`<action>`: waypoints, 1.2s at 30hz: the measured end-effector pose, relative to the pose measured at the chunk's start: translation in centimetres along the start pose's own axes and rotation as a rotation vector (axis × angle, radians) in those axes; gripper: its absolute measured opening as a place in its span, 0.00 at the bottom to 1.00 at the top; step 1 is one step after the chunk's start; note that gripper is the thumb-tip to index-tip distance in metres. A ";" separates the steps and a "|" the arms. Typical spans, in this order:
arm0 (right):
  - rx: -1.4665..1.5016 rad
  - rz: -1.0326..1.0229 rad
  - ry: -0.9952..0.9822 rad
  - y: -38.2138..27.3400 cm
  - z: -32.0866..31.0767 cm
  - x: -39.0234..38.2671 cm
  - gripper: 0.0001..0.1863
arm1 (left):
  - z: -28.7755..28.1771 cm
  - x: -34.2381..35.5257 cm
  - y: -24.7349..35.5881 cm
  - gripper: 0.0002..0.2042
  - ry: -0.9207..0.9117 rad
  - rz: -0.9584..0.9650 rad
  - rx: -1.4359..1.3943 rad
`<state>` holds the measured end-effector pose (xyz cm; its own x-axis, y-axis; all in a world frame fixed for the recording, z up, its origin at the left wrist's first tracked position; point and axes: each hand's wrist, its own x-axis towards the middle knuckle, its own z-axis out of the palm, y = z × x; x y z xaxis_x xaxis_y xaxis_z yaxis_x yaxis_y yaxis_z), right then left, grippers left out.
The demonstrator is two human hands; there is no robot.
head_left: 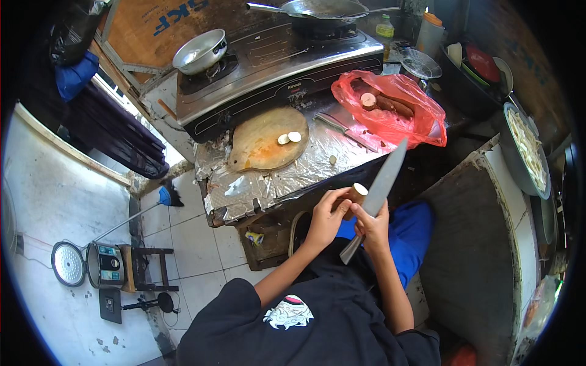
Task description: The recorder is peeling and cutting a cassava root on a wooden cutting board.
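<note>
My left hand [325, 221] is closed around a brown-skinned root [359, 191], which looks like cassava, its white cut end facing up. In my right hand [373, 227] is a large kitchen knife [389, 177], its blade pointing up and away beside the root. Both hands are close together above my lap, just short of the counter edge. Two white end pieces [289, 138] lie on a round wooden cutting board [259, 131]. To its right, a thin red plastic bag [427, 116] lies open with more brown roots [395, 107] inside.
A second knife [347, 130] rests on the foil-covered counter [244, 198] by the bag. Behind stands a gas stove [274, 61] with a saucepan [200, 53] and a wok [323, 7]. A basin of pale strips [526, 149] is at right; a rice cooker [108, 263] sits at left.
</note>
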<state>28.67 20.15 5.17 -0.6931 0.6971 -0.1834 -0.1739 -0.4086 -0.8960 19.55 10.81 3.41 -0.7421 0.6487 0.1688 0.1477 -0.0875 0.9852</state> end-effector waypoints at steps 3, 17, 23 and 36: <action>0.096 0.000 0.109 0.6 -2.6 -0.2 0.26 | -2.7 4.2 1.2 0.15 -0.096 0.082 0.377; 0.203 0.028 0.201 3.5 -8.4 0.5 0.30 | -6.6 15.0 -4.4 0.37 -0.209 0.335 1.373; 0.223 0.050 0.220 3.6 -8.7 0.3 0.34 | -4.5 16.2 -4.2 0.28 -0.365 0.590 1.241; 0.293 0.056 0.234 3.4 -9.9 0.1 0.26 | -3.9 18.3 -4.6 0.14 -0.452 0.843 0.981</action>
<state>34.97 24.65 -1.85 -0.5350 0.7704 -0.3467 -0.3562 -0.5778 -0.7344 2.69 20.15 2.06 0.0506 0.8703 0.4899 0.9825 -0.1315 0.1321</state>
